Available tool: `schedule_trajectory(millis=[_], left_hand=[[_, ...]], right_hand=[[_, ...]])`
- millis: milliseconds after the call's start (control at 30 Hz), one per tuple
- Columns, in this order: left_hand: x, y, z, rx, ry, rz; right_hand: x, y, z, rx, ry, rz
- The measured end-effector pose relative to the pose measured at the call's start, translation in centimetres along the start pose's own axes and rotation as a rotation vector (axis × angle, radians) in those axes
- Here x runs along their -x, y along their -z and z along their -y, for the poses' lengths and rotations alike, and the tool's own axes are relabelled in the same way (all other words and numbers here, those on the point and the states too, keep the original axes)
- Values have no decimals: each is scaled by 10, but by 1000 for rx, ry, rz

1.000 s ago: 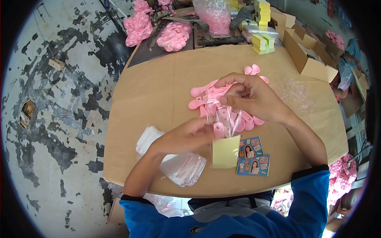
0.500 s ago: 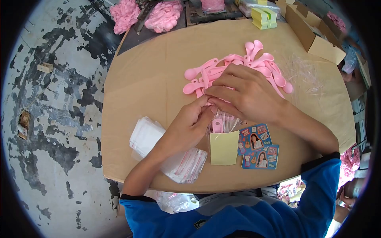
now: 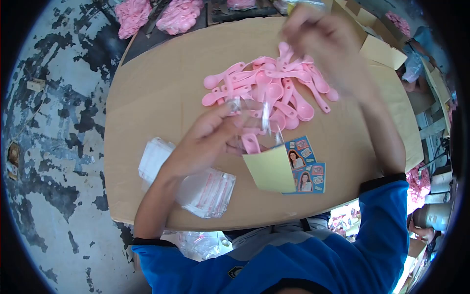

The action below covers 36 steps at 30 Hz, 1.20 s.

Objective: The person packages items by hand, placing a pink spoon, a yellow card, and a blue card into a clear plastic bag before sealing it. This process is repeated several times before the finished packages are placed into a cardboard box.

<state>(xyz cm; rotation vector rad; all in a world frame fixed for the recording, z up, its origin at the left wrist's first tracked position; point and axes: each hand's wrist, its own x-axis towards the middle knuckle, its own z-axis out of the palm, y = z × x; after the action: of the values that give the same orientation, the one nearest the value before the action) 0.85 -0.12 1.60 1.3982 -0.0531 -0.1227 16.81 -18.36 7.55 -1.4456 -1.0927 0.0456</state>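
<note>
My left hand grips a clear plastic bag above the table's middle. Inside the bag shows the handle of a pink spoon, and a pale yellow card hangs at its lower end, tilted. My right hand is raised beyond the spoons at the upper right, smeared by motion, so its fingers cannot be read. A heap of pink spoons lies past my left hand. Two blue printed cards lie partly beneath the yellow card. Flat clear bags are stacked beside my left forearm.
Brown paper covers the table. More white-clear bags lie at its left. Bundles of pink spoons sit beyond the far edge. An open cardboard box stands at the far right, with part of another person near it.
My right hand has left the bag and swung up and away to the far right. My left hand keeps the bag, now lifted and tilted with the yellow card.
</note>
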Motion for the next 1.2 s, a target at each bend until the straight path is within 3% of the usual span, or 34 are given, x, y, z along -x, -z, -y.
schedule_trajectory(millis=[100,167,200,267,300,367,467,533,567,633,733,867,1000,1200], left_hand=[[-6,20,-8,94,34,-21],[-10,25,-8,47,37,-56],[-11,27,-10,3,36,-85],[-10,26,-11,-67,47,-141],[-10,24,-11,-97,49,-173],[-11,22,-7,-89,52,-197],[-15,26,9,-24,55,-147],[-16,29,8,-37,32,-87],[-15,28,6,-36,20,-109],[-13,22,3,-32,-1,-148],[-15,26,4,2,33,-174],[-18,39,4,-25,65,-195],[-19,36,8,-150,47,-261],[-22,39,10,-116,61,-274]], right_hand=[[-8,83,18,-350,152,241],[5,142,-11,-456,-142,374],[17,154,-43,-517,-270,325],[48,146,-71,992,-383,274],[65,159,-95,1574,61,218],[61,138,-72,919,-296,-100],[51,98,-52,530,-154,-86],[49,43,-33,230,-83,218],[49,14,-9,190,-348,293],[52,-31,-11,194,-223,448],[37,-58,-39,-97,-382,410],[31,-64,-62,-195,-306,257],[35,-60,-67,-240,-366,367],[36,-59,-77,-292,-414,348]])
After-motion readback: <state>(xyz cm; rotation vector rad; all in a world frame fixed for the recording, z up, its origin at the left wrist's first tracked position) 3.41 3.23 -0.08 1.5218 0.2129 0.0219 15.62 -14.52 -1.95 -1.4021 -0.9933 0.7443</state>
